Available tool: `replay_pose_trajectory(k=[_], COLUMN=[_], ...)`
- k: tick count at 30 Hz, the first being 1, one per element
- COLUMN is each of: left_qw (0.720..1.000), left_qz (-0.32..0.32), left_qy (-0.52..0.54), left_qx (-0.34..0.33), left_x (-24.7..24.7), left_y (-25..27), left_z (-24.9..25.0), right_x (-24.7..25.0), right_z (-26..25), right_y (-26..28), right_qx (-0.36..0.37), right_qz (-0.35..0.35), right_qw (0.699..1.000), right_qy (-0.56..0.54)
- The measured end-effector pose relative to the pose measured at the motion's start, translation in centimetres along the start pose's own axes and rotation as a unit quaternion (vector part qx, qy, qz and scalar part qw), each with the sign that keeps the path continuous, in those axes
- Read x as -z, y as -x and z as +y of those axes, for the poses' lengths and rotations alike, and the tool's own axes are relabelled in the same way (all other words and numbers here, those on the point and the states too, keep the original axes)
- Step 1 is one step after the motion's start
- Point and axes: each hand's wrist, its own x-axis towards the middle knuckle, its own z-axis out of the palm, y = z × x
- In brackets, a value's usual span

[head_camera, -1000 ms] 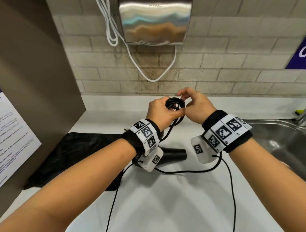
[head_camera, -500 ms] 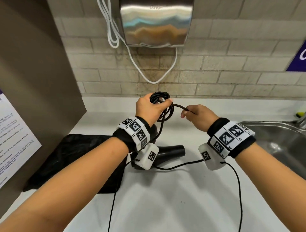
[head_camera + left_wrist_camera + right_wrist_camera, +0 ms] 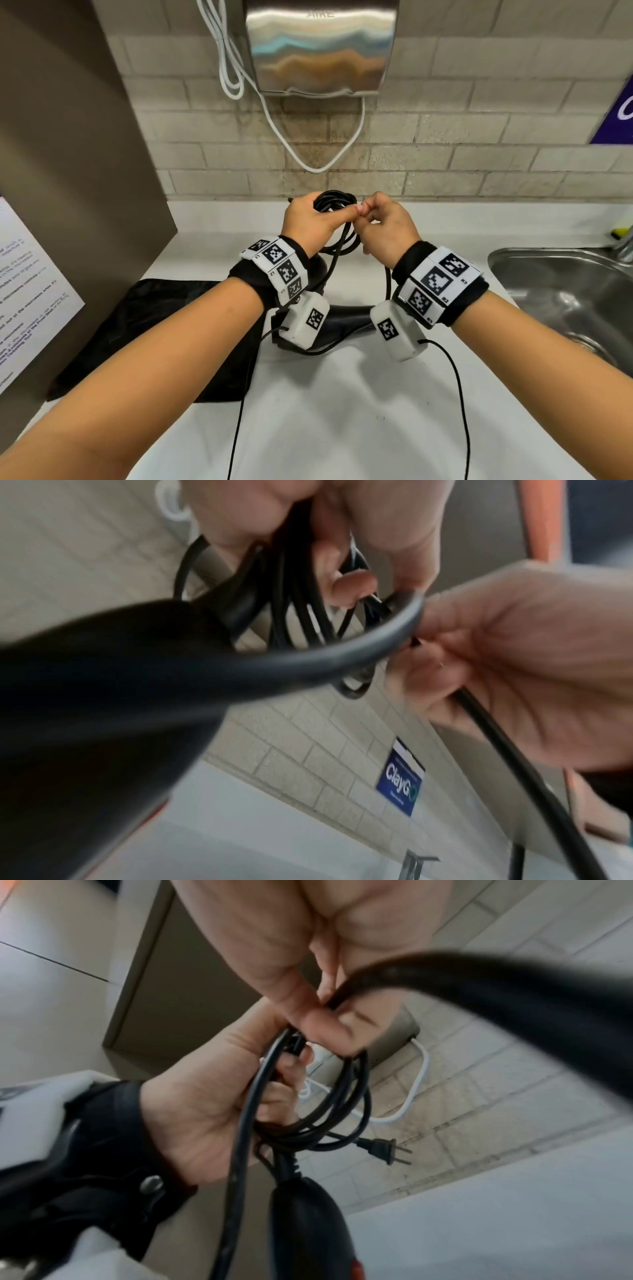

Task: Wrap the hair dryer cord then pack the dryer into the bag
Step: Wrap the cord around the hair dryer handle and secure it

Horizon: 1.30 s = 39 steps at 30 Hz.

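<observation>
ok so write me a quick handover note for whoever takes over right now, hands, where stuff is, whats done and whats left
Left hand: grips the coiled loops of the black hair dryer cord; its two-pin plug sticks out of the coil.
Right hand: pinches the loose strand beside the coil.
Black hair dryer lies on the white counter; flat black bag lies to its left.
Done: most cord coiled.
Left: wrap the last slack, then pack the dryer into the bag.
</observation>
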Motion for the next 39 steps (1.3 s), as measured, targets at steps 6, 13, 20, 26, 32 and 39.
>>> replay_pose_trajectory(k=[6,13,20,26,32,39], left_qw=[0.997,0.996,0.999,0.999,0.999,0.997], left_qz=[0.079,0.081,-0.017,-0.013,-0.015,-0.016], left_qy=[0.015,0.002,-0.028,-0.015,0.036,0.051], left_qx=[0.016,0.042,0.016,0.031,0.026,0.051], left_x=[1.8,2.4,1.6,2.0,1.9,1.8], left_y=[-0.5,-1.1,-0.2,-0.1,0.4,0.7], left_z=[-0.3,-0.4,0.1,0.0,0.2,0.7], right_x=[2.1,1.0,-0.4,0.6,1.0,0.5], right_z=[0.2,0.2,-0.8,0.1,1.9,3.5], right_y=[1.5,1.2,1.4,0.6,-0.5,-2.2], right_qx=[-0.008,-0.058,-0.013,-0.067,0.023,0.043], right_qz=[-0.149,-0.093,-0.147,-0.23,-0.088,-0.284], right_qw=[0.976,0.994,0.988,0.968,0.995,0.957], right_qy=[0.16,0.02,0.041,-0.074,0.042,0.037])
